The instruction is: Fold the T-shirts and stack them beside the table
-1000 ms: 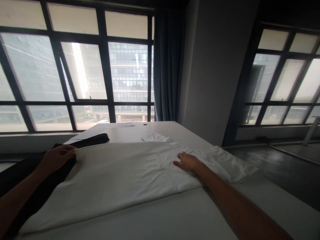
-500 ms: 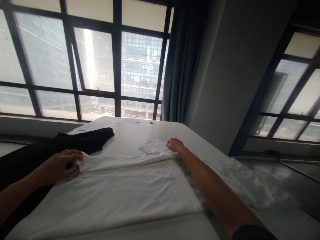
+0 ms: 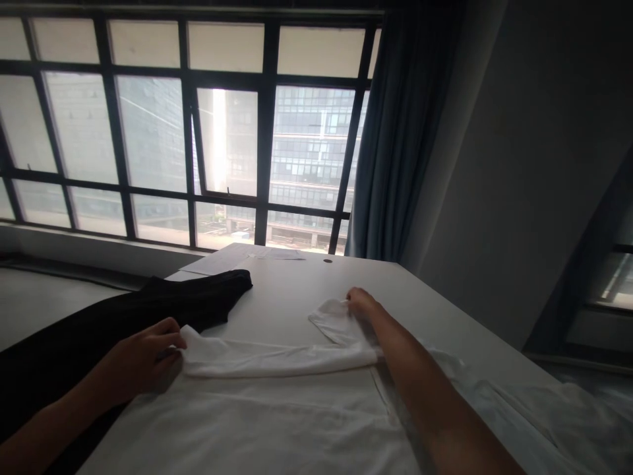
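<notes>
A white T-shirt [image 3: 277, 422] lies spread on the table in front of me, its far side folded over in a long strip. At the left end of that strip my left hand [image 3: 155, 356] pinches the cloth between thumb and fingers. My right hand [image 3: 362, 305] is closed on the far right part, where a sleeve-like flap of the shirt sticks out beyond the fold. My right forearm crosses over the shirt's right edge and hides some of it.
A black garment [image 3: 198, 300] lies to the left, partly under my left arm. Thin clear plastic [image 3: 534, 409] is heaped at the right. Paper sheets [image 3: 237, 257] rest at the far end of the white table [image 3: 287, 297], near a round hole [image 3: 328, 261]. Windows and a dark curtain [image 3: 390, 145] stand behind.
The view has swung left and levelled. My right hand has moved farther from me relative to the fold, drawing the sleeve-like flap with it. My left hand keeps its pinch.
</notes>
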Tool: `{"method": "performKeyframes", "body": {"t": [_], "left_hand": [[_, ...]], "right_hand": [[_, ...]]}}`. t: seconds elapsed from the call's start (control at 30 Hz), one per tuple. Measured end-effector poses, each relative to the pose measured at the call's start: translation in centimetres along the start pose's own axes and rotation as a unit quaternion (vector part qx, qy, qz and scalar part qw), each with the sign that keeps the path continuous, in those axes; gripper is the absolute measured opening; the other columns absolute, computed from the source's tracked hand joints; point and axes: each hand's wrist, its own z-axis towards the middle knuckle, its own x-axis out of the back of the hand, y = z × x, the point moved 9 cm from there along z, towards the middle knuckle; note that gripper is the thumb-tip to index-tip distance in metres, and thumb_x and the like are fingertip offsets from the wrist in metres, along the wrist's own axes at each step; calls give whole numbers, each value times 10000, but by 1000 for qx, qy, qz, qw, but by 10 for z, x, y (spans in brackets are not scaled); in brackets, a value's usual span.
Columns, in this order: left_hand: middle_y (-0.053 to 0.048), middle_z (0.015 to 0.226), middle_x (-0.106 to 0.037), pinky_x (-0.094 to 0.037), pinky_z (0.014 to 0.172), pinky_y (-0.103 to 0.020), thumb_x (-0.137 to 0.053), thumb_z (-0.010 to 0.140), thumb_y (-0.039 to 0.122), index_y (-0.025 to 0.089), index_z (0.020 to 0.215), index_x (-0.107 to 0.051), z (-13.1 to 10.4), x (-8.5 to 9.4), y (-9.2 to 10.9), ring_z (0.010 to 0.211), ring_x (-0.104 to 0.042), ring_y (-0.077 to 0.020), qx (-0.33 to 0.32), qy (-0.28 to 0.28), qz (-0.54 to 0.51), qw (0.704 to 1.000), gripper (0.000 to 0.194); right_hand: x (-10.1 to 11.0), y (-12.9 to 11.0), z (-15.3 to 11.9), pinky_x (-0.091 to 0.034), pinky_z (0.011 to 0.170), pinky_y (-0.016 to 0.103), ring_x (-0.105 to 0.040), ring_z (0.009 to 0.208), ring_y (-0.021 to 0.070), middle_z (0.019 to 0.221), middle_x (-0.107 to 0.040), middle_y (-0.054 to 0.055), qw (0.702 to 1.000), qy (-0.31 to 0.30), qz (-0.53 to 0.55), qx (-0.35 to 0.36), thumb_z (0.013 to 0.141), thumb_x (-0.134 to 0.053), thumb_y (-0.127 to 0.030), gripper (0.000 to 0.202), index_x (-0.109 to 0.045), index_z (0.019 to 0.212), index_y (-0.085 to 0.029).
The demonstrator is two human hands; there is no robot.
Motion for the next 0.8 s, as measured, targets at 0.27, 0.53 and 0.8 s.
{"method": "performKeyframes", "body": {"t": [0.27,0.53,0.8], "left_hand": [[-27,1047,-670,-460,709,-296,-367,868,529,261,897,-715,25,37,3,815,-672,-200,48,88,39,994,440],[-75,1016,-723,-471,819,-319,-420,797,520,209,877,-709,5,19,-6,883,-681,-242,22,64,-12,998,432],[-77,906,-767,-499,792,-304,-463,689,364,180,817,-714,-21,7,12,820,-697,-244,-14,-20,-12,1000,336]], "right_hand": [[143,79,-58,-491,877,345,-620,969,229,965,-677,101,933,275,228,-48,759,-585,-202,245,-567,1003,-190],[104,148,-222,-546,684,304,-665,741,193,838,-697,29,951,77,298,-36,582,-754,-253,523,-617,1080,-167],[71,140,-291,-469,944,336,-649,1078,274,1194,-699,150,996,1,63,-61,760,-691,-497,494,-712,1092,-132]]}}
